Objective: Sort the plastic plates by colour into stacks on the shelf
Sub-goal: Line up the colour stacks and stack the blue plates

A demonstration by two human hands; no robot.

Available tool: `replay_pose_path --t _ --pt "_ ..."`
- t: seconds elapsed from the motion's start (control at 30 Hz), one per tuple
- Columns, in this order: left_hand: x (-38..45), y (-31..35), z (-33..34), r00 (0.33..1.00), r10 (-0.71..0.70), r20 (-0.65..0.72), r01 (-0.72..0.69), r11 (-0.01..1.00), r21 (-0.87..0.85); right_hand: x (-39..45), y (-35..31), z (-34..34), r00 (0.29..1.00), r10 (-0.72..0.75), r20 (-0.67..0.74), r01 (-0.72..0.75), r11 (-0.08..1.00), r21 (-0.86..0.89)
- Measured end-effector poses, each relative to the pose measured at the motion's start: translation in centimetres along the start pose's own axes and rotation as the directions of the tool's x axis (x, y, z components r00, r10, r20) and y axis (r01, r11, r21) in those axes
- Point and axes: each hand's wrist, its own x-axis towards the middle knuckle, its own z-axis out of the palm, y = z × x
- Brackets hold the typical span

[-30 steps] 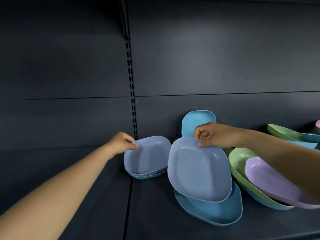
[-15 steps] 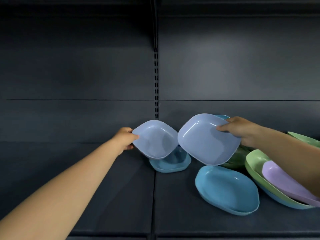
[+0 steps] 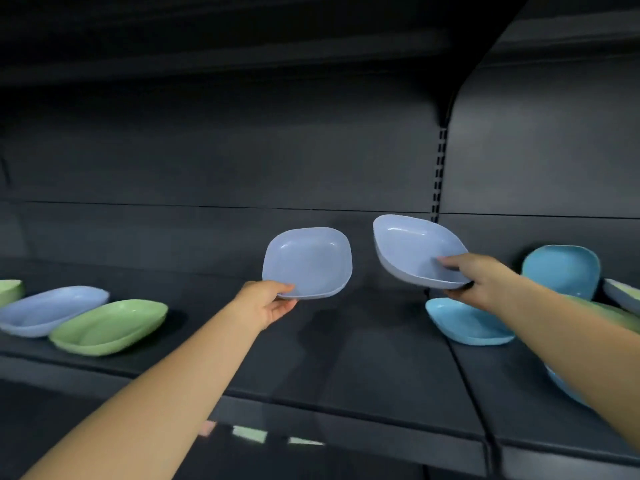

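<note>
My left hand [image 3: 266,303] pinches the near rim of a periwinkle plate [image 3: 308,261], held above the dark shelf [image 3: 346,358]. My right hand [image 3: 474,277] grips a second periwinkle plate [image 3: 412,247], tilted, thumb inside its rim. Both plates hang in the air side by side, a small gap between them. At the far left of the shelf lie another periwinkle plate [image 3: 48,308] and a green plate [image 3: 110,325]. Below my right hand lies a turquoise plate [image 3: 464,322]; another turquoise plate [image 3: 562,270] leans against the back wall.
A green plate's edge [image 3: 10,291] shows at the far left. More plates, green [image 3: 620,313] and blue [image 3: 564,386], sit partly hidden behind my right forearm. A slotted upright [image 3: 439,174] splits the back panel. The shelf's front edge [image 3: 311,414] runs below my arms.
Both hands have lifted their periwinkle plates off the pile and carried them leftward. The view has swung left, bringing in the plates at the left end of the shelf.
</note>
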Motion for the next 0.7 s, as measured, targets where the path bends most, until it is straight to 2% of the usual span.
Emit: replay_pose_path --t 0.17,0.33,0.5,0.7 --pt "-1.1 2.2 -8.9 0.984 0.134 -0.114 -0.135 0.991 0.001 -3.3 3.3 8.5 0.998 -0.003 0.058 0.008 0.997 -0.078" --pt "-2.2 4.1 -17.2 0.96 0.217 -0.179 -0.216 0.976 0.028 -6.4 5.6 16.2 0.994 -0.071 0.085 0.083 0.985 -0.15" --pt "-3.4 5.6 -24.6 0.935 0.261 -0.239 -0.25 0.965 0.073 -8.9 7.8 22.9 0.996 -0.083 0.037 0.088 0.983 -0.161" --pt "-3.0 8.0 -32.2 0.905 0.266 -0.332 -0.265 0.963 0.048 -10.8 8.7 30.2 0.989 -0.079 0.127 0.091 0.991 -0.094"
